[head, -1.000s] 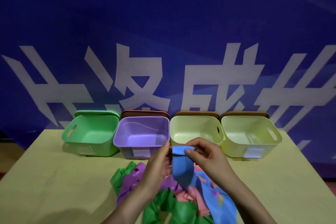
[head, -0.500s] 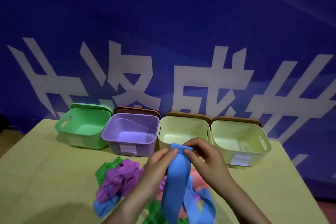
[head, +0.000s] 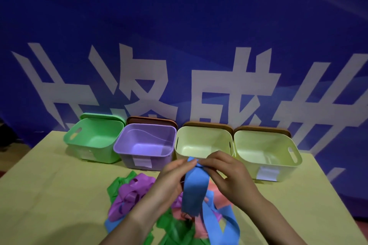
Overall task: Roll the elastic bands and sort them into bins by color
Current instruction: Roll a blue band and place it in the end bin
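Observation:
A blue elastic band (head: 196,189) hangs in front of me, its top end folded over. My left hand (head: 171,181) and my right hand (head: 227,175) both pinch that top end between fingers and thumbs. Below them a tangled pile of bands (head: 135,195) in green, purple, pink and blue lies on the table. Four open bins stand in a row behind: a green bin (head: 79,141), a purple bin (head: 119,145), a pale yellow bin (head: 179,141) and a second pale yellow bin (head: 296,155). All four look empty.
The yellow-green table (head: 49,185) ends at its right edge near the last bin. A blue banner (head: 179,45) with large white characters hangs right behind the bins. Brown lids lean behind three bins, a green lid behind the green one.
The blue band's top end has been folded tighter between my fingers, and more of the band hangs lifted off the pile. The view has shifted slightly left.

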Motion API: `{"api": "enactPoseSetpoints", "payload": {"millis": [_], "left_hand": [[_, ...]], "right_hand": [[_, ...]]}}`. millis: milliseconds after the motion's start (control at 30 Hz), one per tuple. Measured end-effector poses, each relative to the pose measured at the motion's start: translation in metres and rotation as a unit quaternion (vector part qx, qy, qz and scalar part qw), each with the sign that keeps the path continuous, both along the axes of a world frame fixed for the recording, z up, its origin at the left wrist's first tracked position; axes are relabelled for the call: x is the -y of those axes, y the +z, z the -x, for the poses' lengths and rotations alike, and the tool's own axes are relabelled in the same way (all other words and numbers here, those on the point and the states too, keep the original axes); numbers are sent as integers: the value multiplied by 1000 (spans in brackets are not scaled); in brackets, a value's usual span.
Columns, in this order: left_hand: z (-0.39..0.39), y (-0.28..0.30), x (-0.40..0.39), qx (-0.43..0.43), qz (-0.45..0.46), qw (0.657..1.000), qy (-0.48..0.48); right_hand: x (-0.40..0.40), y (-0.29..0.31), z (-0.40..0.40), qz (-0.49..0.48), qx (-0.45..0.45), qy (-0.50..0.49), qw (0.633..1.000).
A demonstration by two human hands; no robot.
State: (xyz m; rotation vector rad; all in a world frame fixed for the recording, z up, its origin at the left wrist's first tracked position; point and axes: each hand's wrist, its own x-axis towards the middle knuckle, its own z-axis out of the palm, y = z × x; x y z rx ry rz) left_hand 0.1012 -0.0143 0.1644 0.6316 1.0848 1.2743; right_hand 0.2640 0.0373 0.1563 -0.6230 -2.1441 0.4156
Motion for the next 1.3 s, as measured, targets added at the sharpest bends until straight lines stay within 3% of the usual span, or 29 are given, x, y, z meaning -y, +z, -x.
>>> {"api": "enactPoseSetpoints", "payload": {"millis": [200,300,367,633,933,1133,1300], "left_hand": [[-3,-2,-3,-59,-16,997,40],[-6,-2,-3,-106,-36,992,51],[-7,-1,0,-143,-47,988,39],[-12,6,0,-208,-120,971,9],[-11,-2,-11,-148,-84,985,12],[-15,-1,-13,-114,-67,991,24],[-18,-9,-16,-109,-44,993,5]], "right_hand": [[2,8,-1,186,-43,39,981],[9,6,6,338,-133,13,932],[13,3,11,372,-176,-33,911],[15,0,6,406,-196,-70,890],[12,8,-1,405,-192,-39,893],[11,3,-6,331,-121,-64,934],[10,3,-9,293,-104,-76,947]]}}
